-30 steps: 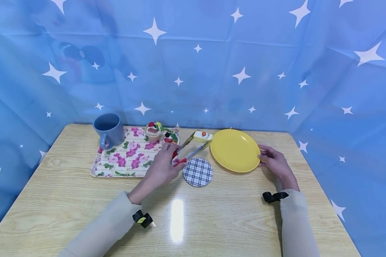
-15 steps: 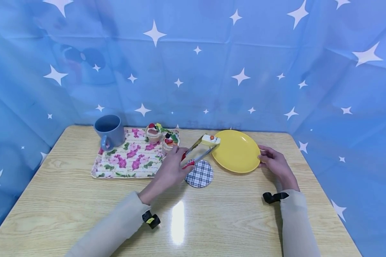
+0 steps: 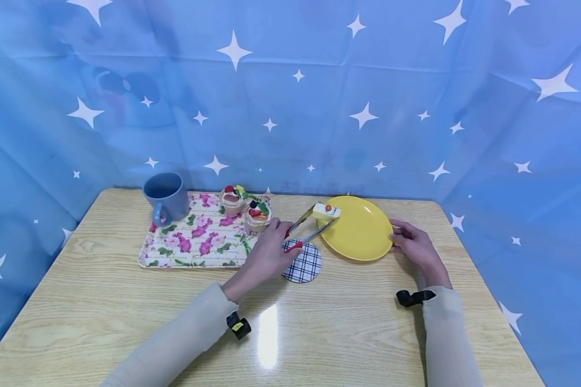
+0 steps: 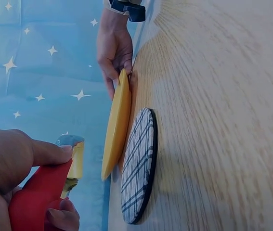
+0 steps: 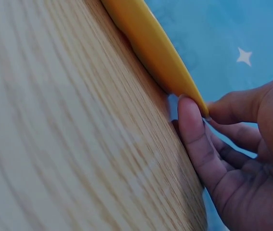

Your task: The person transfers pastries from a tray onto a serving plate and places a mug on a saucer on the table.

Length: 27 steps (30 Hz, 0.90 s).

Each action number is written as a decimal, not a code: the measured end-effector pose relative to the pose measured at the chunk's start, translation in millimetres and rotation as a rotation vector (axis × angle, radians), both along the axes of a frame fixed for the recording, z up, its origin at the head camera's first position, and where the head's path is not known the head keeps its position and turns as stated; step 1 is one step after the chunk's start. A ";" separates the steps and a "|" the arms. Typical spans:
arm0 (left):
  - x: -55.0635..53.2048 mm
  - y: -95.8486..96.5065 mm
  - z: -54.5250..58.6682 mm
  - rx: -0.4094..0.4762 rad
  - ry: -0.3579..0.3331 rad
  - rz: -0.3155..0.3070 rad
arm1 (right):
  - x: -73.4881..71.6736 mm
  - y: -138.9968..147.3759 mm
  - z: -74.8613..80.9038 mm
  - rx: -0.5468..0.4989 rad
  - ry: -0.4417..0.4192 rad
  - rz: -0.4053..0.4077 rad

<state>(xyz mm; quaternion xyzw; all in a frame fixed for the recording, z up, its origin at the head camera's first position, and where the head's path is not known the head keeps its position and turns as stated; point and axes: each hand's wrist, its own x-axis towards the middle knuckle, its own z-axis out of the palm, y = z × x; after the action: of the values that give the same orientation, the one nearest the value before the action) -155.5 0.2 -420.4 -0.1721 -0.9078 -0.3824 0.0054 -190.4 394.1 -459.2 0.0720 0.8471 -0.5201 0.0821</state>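
My left hand grips red-handled tongs, with its thumb and fingers on the red grips in the left wrist view. Between the tongs' tips is a small cream-coloured cake piece with an orange dot on top; it appears over the left edge of the yellow plate. My right hand pinches the plate's right rim, thumb on one face and fingers on the other in the right wrist view. Under the left hand and tongs lies a round checked coaster, partly covered in the head view.
A flowered tray stands at the left on the wooden table. It bears a blue mug and two fruit-topped dessert cups, one behind and one nearer. A blue starry curtain hangs behind.
My left hand has moved to the right with the tongs and the cake piece, from beside the plate to over its left edge. My right hand and the plate stay in place.
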 end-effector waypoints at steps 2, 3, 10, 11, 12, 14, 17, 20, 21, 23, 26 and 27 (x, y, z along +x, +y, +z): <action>-1.6 2.4 -0.8 0.002 -0.003 -0.002 | 0.2 -0.1 0.3 -0.005 0.000 0.000; -2.4 3.6 -1.2 0.000 -0.004 -0.003 | 0.3 0.0 0.4 -0.004 0.000 0.001; -8.0 12.1 -3.6 -0.007 -0.034 -0.006 | -1.3 2.6 -2.5 -0.006 0.008 0.008; -8.9 13.1 -3.9 -0.005 -0.040 -0.005 | -1.7 3.1 -3.2 -0.006 0.008 0.008; -9.9 14.2 -4.2 -0.006 -0.045 -0.003 | -2.2 3.5 -3.8 -0.008 0.008 0.008; -11.6 15.8 -4.5 -0.005 -0.056 -0.004 | -2.7 3.6 -4.6 -0.007 0.006 0.008; -14.5 18.1 -4.8 -0.009 -0.060 -0.005 | -2.8 2.9 -3.9 -0.006 0.001 0.005; -17.3 20.4 -4.7 -0.018 -0.060 -0.004 | -2.2 2.0 -2.3 -0.010 0.000 0.005; -18.3 21.1 -4.7 -0.019 -0.058 -0.003 | -1.9 1.7 -1.8 -0.011 0.001 0.006; -19.9 22.4 -4.6 -0.021 -0.052 -0.006 | -1.0 1.1 -0.7 -0.013 0.005 0.008; -22.2 24.1 -4.3 -0.020 -0.043 -0.018 | 0.0 0.5 0.1 -0.012 0.009 0.013; -23.1 24.8 -4.4 -0.021 -0.040 -0.024 | 0.3 0.3 0.2 -0.012 0.009 0.014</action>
<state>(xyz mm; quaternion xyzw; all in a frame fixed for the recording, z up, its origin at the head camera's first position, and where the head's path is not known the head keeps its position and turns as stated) -178.6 25.0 -424.8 -0.1752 -0.9095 -0.3765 -0.0193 -190.1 394.4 -459.0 0.0632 0.8447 -0.5251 0.0822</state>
